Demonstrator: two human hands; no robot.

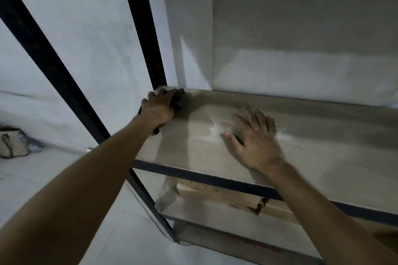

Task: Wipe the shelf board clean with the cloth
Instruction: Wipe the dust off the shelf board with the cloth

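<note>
My left hand (160, 106) lies on a dark cloth (177, 101) at the back left corner of the shelf board (312, 146), fingers curled over the bunched fabric and pressing it down against the board. Bits of the cloth show past my fingertips at about 1 o'clock from the hand and again under my wrist at about 7 o'clock. The corner sits right at the foot of the rear upright (148, 41) of the black metal rack.

My right hand (255, 139) rests flat on the middle of the same board, fingers spread and straight, palm down, holding nothing; it is blurred. Pale streaks of dust (212, 132) lie on the board just beside that hand, at about 9 o'clock from it, and a fainter smear at about 3 o'clock.

The board's dark front rail (215, 179) runs under both forearms. On the shelf below, at about 6 o'clock from my right hand, lies a torn cardboard box (237, 199). Far off at 9 o'clock, on the pale floor (53, 170) by the wall, stands a patterned handbag (11, 142).
</note>
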